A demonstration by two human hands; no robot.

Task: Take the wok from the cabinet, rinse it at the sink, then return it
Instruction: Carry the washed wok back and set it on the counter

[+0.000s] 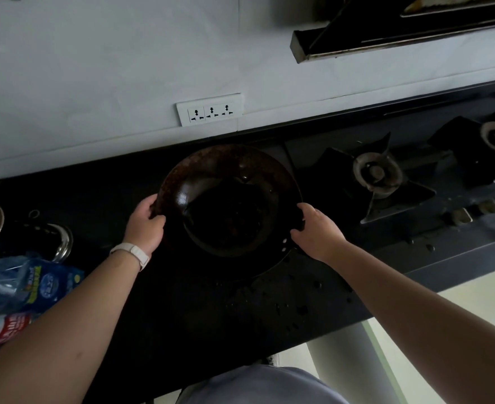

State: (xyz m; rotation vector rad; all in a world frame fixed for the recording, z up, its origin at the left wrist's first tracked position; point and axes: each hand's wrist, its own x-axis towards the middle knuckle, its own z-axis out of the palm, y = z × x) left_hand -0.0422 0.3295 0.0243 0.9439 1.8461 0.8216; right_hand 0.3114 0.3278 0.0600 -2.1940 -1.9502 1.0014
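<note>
A dark, rust-stained round wok (229,199) is over the black countertop (199,310), near the wall. My left hand (146,221), with a white wristband, grips the wok's left rim. My right hand (317,228) grips its right rim. The wok tilts a little, and its inside looks wet and shiny. I cannot tell whether it rests on the counter or hangs just above it. No sink or cabinet is in sight.
A gas stove with two burners (376,173) lies right of the wok. A range hood (400,30) hangs above it. A wall socket strip (210,109) is behind. Blue and red packets (28,290) and a metal ring (61,242) sit at the left. Water drops dot the counter.
</note>
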